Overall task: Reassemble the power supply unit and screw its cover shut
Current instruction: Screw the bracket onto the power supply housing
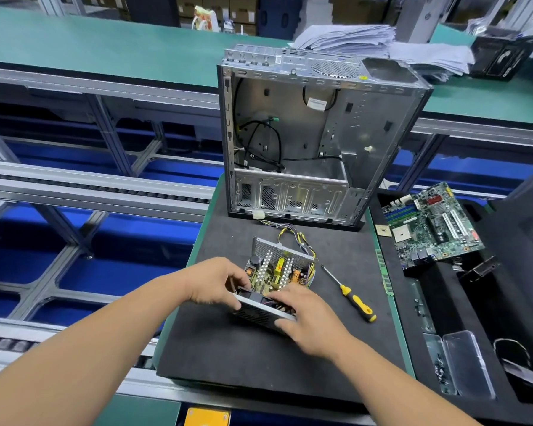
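Both your hands, left [217, 282] and right [302, 316], grip the open PSU [274, 281] mid-mat, screwdriver [350, 293] lying just right of your right hand.

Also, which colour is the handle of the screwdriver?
Yellow and black; the screwdriver shows in the head view.

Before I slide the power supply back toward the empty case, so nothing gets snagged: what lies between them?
In the head view, the power supply has its own wire bundle trailing toward the case, ending in a white connector; otherwise bare black mat.
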